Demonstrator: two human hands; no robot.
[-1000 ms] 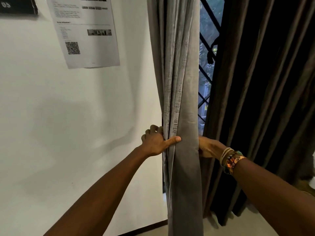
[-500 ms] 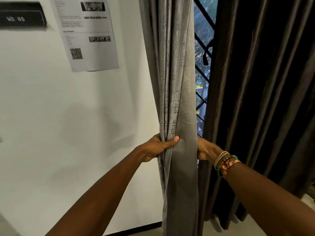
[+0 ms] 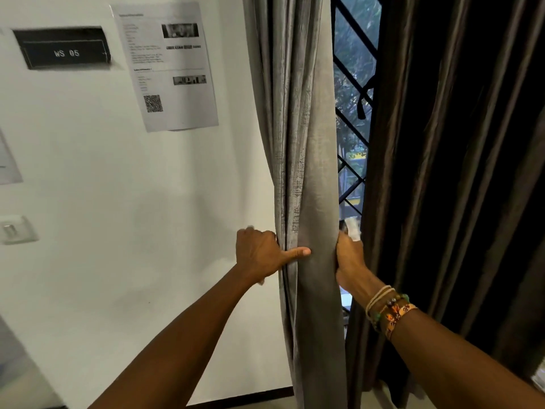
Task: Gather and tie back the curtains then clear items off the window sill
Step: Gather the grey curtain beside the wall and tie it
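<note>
The grey curtain, hanging vertically, is gripped between the left hand and right hand; no tie-back is seen near either.

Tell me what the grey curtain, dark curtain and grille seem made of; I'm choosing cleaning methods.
Grey curtain: woven fabric with a soft sheen and slubby crosshatch streaks; the fibre is unclear.
Dark curtain: brown fabric with a satin-like gloss along its fold ridges; possibly synthetic.
Grille: probably black-painted metal, judging by its thin, straight, rigid bars.
</note>
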